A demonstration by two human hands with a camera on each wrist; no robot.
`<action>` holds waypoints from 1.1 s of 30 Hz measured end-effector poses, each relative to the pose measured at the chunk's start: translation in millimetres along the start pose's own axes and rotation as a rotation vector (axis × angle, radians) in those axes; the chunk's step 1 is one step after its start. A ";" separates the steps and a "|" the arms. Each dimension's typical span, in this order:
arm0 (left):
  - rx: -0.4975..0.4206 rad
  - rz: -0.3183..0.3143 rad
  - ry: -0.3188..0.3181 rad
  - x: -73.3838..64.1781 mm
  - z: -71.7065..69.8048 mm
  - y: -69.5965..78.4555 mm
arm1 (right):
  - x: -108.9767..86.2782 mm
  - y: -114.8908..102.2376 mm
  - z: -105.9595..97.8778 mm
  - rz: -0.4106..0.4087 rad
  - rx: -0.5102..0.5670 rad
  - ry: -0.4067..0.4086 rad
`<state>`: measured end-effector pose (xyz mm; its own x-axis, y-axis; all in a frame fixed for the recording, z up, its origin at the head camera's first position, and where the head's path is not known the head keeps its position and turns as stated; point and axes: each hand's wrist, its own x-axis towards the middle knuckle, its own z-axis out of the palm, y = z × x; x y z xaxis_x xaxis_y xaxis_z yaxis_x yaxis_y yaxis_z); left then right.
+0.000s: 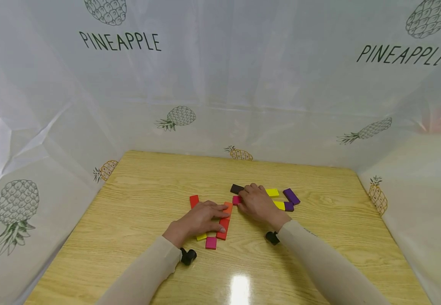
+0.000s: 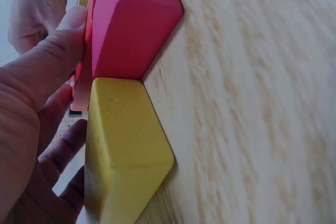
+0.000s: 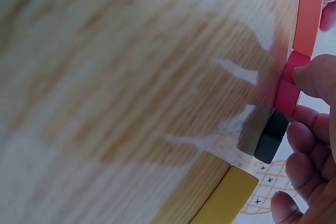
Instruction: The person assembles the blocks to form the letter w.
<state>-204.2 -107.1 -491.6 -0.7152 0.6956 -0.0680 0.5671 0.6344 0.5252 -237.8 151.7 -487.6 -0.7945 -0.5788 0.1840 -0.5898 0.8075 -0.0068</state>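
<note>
Coloured blocks (image 1: 272, 192) lie across the wood-grain table (image 1: 159, 178); left hand (image 1: 201, 218), fingers loosely extended, touches the orange block (image 3: 309, 14), thumb against the adjoining red block (image 1: 225, 225), and the right hand (image 1: 260, 205) pinches a short pink block (image 3: 287, 97) just beside the orange one's end!

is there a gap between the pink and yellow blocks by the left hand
No, the left wrist view shows the pink block touching the yellow block.
</note>
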 end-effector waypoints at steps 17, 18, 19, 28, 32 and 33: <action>0.010 0.004 0.009 0.6 -0.2 2.0 | -5.3 10.5 -9.5 0.069 0.043 0.021; 0.006 0.000 0.008 0.6 -0.2 2.1 | -6.3 13.0 -9.7 0.079 0.044 0.030; 0.003 -0.002 0.007 0.5 0.0 2.2 | -7.4 15.5 -9.7 0.089 0.042 0.044; -0.027 -0.024 0.003 -0.8 -0.7 1.4 | -7.4 29.7 -8.9 0.052 -0.012 0.131; -0.025 -0.020 0.007 -1.0 -0.2 1.2 | 0.3 28.1 -10.1 0.046 -0.021 0.075; -0.019 -0.015 0.007 -0.7 0.2 1.0 | 2.1 27.6 -10.0 0.048 -0.027 0.056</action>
<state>-203.0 -106.9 -491.2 -0.7262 0.6839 -0.0700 0.5485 0.6379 0.5406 -254.3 173.9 -477.6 -0.8120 -0.5323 0.2392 -0.5462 0.8376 0.0097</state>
